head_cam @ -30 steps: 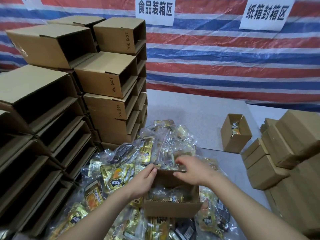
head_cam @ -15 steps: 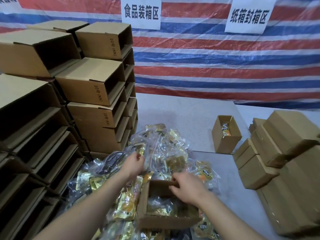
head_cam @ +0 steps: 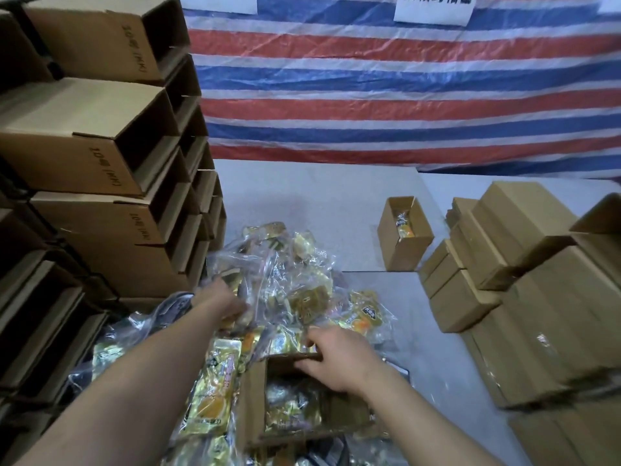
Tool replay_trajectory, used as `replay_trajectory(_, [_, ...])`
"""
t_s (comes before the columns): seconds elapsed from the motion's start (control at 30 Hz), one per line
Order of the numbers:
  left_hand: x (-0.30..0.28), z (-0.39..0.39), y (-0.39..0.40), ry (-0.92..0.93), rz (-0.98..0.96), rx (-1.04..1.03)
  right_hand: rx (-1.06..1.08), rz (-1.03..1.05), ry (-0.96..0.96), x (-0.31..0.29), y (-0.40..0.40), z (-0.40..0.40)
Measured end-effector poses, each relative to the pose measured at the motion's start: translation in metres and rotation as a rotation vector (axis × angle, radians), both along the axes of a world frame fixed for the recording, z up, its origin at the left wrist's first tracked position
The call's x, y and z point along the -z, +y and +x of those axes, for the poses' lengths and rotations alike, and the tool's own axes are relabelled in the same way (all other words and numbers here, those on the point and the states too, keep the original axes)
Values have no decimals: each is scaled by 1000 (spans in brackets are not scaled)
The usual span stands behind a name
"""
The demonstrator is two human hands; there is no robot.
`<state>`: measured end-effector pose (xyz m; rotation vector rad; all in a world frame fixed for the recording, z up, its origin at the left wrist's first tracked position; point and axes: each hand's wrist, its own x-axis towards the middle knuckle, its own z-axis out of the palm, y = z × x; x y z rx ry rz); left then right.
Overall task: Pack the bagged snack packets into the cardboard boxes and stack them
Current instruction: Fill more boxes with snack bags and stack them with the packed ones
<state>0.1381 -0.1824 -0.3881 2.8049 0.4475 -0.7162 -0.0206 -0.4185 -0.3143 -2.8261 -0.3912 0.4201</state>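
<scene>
A small open cardboard box [head_cam: 255, 408] lies in front of me with bagged snack packets inside. My right hand [head_cam: 339, 361] rests on its far rim, fingers curled over the edge. A heap of clear bags of yellow snack packets [head_cam: 295, 290] spreads beyond and to the left of the box. My left hand [head_cam: 228, 306] reaches into that heap and grips a clear bag; its fingertips are hidden in the plastic.
Tall stacks of open-ended cardboard boxes [head_cam: 100, 156] fill the left side. Closed boxes [head_cam: 524, 264] are stacked at the right. One open box with a packet [head_cam: 403, 233] stands on the grey table [head_cam: 322, 196] farther back. A striped tarp [head_cam: 386, 95] hangs behind.
My left hand left the box rim and reached forward and left into the heap of bags. My right hand stayed on the box's far edge. The view shifted right and nearer.
</scene>
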Motion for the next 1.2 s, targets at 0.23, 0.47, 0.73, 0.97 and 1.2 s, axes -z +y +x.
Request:
replay_trajectory(0.23, [-13,-15,-4,-152,-7,33,21,20,31,2,-3,-1])
replay_trajectory(0.47, [-31,-26,10,-255,-694,-380,-12,19,110,-2,-5,0])
replay_trajectory(0.73, [-127,-45,0,-297,-1177,-391,282,696,241,-50,-5,18])
replay_trajectory(0.97, [-206,-87,-73,-568,-1162,-57,482,1478,350,-138,19,59])
replay_trajectory(1.2, [-210,-105,-110,-792,-773,226,558,1808,419,-142,14,57])
